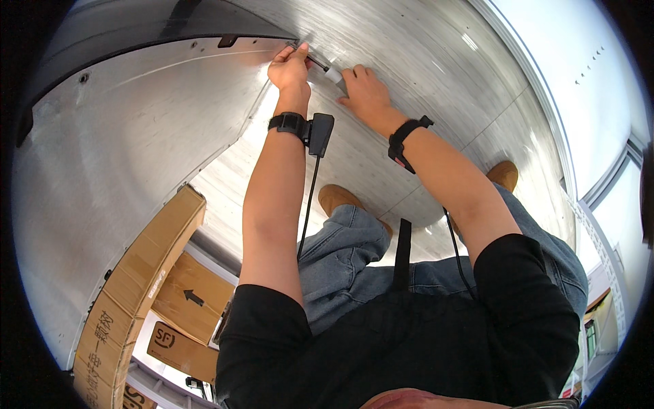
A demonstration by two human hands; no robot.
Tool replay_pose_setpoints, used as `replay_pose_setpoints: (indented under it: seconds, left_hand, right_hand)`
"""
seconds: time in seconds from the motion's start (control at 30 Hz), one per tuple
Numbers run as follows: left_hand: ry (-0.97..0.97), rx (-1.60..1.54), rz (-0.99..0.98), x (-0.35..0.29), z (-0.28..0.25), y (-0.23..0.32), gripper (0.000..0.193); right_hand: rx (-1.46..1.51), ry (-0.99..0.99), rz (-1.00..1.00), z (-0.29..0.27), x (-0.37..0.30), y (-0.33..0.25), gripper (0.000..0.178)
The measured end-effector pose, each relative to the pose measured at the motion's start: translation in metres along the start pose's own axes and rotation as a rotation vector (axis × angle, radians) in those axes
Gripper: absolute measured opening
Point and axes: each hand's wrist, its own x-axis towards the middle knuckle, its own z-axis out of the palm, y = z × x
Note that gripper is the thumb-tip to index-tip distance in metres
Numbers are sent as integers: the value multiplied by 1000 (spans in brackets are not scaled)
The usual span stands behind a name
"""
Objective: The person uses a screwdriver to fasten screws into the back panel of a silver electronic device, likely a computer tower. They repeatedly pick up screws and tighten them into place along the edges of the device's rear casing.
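A large silvery metal panel (157,102) with a dark edge fills the left side of the view. At its far right corner, the fingers of my left hand (291,70) are closed around the tip end of a screwdriver's metal shaft. My right hand (368,95) wraps the grey handle of this screwdriver (332,73), which slants from the panel corner toward the right. The screwdriver's tip, and any screw there, are hidden by my left fingers.
Cardboard boxes (194,296) stand at the lower left, against the panel's near edge. Pale wood-look flooring (436,75) lies under my feet. A white wall or door (579,82) curves along the right. Black cables (312,198) hang from both wrist straps.
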Motion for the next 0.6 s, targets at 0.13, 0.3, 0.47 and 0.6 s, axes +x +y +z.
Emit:
replay_pose_setpoints:
  seconds: [0.13, 0.3, 0.47, 0.6]
  left_hand:
    - [-42, -5, -5, 1, -1, 0, 25]
    - [-72, -16, -8, -6, -2, 5, 15]
    - [-99, -106, 7, -4, -2, 0, 19]
    - [-37, 88, 56, -8, -1, 0, 27]
  right_hand:
    - [49, 14, 33, -2, -4, 5, 46]
    - [111, -42, 25, -14, -6, 7, 48]
    - [79, -87, 42, -15, -1, 4, 45]
    - [40, -31, 14, -6, 0, 2, 45]
